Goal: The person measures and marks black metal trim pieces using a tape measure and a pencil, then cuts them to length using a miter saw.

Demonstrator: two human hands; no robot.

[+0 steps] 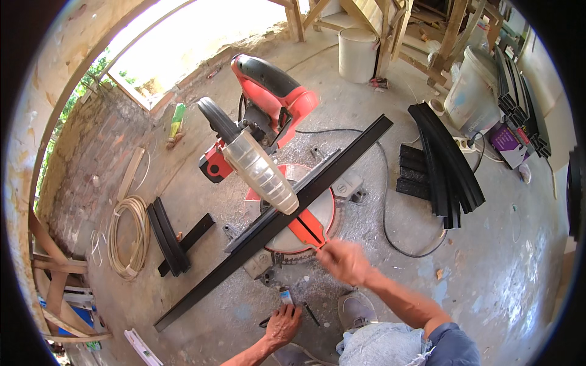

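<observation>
A red and black miter saw (278,91) stands on the floor, its head raised and its clear blade guard (262,168) over the table. Across the saw's table lies a long black metal profile (207,283), slanting from near left to far right. My right hand (347,261), blurred by motion, is at the front end of the saw's red table arm (305,229); its fingers are not clear. Low on the floor, my left hand (284,325) has curled fingers beside a small dark object with a blue and white face (286,296). Whatever lies under its fingers is hidden.
A thin black stick (312,315) lies beside my left hand. Cut black profiles (168,238) are at left, near a coiled cable (128,238); more black profiles (445,161) lie at right. The saw's cord (386,201) loops right. Buckets (358,55) stand behind.
</observation>
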